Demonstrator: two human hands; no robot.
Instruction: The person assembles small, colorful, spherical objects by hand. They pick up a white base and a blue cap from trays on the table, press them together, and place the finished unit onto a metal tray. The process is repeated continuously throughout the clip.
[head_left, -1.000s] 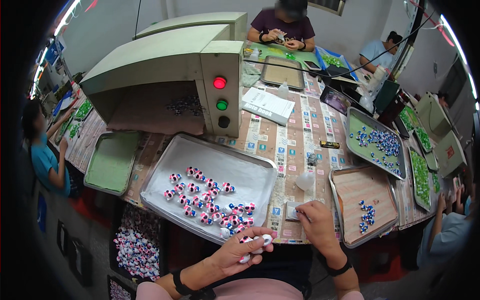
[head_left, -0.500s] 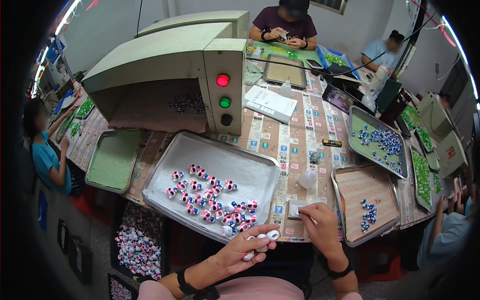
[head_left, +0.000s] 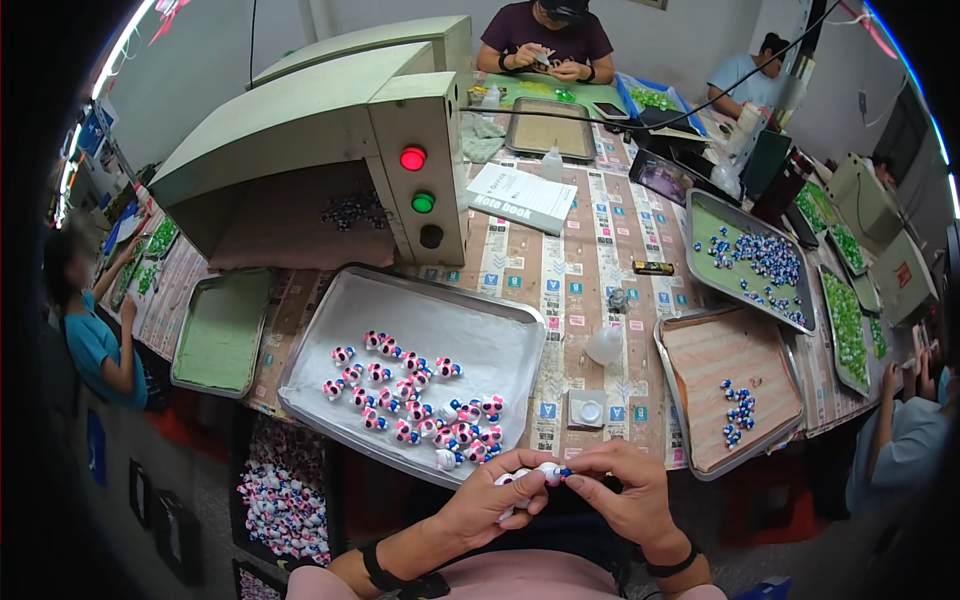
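Note:
My left hand (head_left: 492,502) is closed around several small white rounded pieces (head_left: 549,472), one poking out past the fingertips. Against that end piece, my right hand (head_left: 628,488) pinches a small blue part (head_left: 566,474); whether the two are joined I cannot tell. Just beyond the hands sits a little square block with a round white dish (head_left: 590,411) on it. To the left, a metal tray (head_left: 445,300) lined with white sheet carries many small pink, white and blue figures (head_left: 405,385) with black spots.
A lined tray (head_left: 690,345) at the right holds small blue-and-white parts; another tray (head_left: 703,215) lies behind it. A white squeeze bottle (head_left: 604,346) stands mid-table. A box-shaped machine (head_left: 415,120) with lit buttons rises at back left. Co-workers sit around. Bins of figures (head_left: 285,505) lie below left.
My right hand has come from the small white dish down to my left hand, and a blue part now shows at its fingertips. The whole view has shifted slightly.

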